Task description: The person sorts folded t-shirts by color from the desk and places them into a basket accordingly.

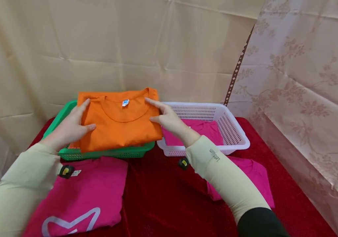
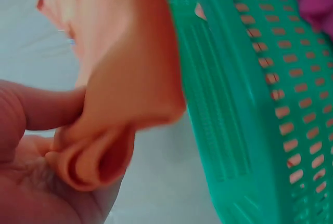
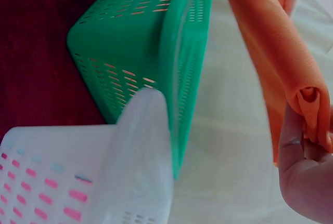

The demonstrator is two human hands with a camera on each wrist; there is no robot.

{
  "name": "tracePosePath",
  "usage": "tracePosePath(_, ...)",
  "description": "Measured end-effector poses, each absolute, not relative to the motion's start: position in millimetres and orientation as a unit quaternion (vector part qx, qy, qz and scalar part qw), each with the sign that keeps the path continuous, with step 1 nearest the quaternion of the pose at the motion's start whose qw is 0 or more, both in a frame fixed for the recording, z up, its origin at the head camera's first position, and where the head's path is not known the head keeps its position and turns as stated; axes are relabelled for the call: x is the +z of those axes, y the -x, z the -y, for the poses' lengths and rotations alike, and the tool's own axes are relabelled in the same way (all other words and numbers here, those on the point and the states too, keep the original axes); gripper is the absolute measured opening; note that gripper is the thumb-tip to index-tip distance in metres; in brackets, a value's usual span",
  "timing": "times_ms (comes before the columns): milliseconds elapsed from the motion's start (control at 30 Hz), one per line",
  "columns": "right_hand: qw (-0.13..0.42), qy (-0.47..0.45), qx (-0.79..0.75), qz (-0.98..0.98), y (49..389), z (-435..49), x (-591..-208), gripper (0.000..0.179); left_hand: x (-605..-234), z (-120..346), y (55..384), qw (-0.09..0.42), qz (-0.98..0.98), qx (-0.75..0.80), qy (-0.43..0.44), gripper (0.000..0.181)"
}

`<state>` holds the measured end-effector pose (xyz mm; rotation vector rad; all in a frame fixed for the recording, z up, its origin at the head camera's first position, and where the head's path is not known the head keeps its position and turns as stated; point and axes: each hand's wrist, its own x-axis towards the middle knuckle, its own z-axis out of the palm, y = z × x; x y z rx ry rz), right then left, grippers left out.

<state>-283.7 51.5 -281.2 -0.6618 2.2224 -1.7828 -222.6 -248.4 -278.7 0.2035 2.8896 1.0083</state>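
A folded orange T-shirt (image 1: 121,131) with a small white and blue neck label is held over the green basket (image 1: 106,153). My left hand (image 1: 71,126) grips its left edge, thumb on top; in the left wrist view the rolled fold of the orange cloth (image 2: 130,89) lies between thumb and fingers. On the opposite edge my right hand (image 1: 172,121) holds the shirt, and the right wrist view shows the thumb against its fold (image 3: 307,89). More orange cloth shows at the basket's left; most of the inside is hidden by the shirt.
A white basket (image 1: 235,131) with a pink shirt (image 1: 207,131) inside stands right of the green one. Two folded pink shirts, one at front left (image 1: 98,187) and one at right (image 1: 258,181), lie on the red cloth (image 1: 163,197). A beige curtain (image 1: 127,42) hangs behind.
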Motion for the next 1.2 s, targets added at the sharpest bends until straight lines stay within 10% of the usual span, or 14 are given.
tracePosePath(367, 0.048, 0.216, -0.590, -0.777, 298.8, -17.9, -314.8, 0.068, -306.7, 261.5, 244.6, -0.038, -0.957, 0.286, -0.042, 0.087)
tracePosePath(1200, 0.013, 0.210, -0.322, -0.923, 299.6, 27.9, -353.6, 0.075, -359.3, 279.5, 267.4, -0.018, -0.978, 0.207, 0.008, 0.085)
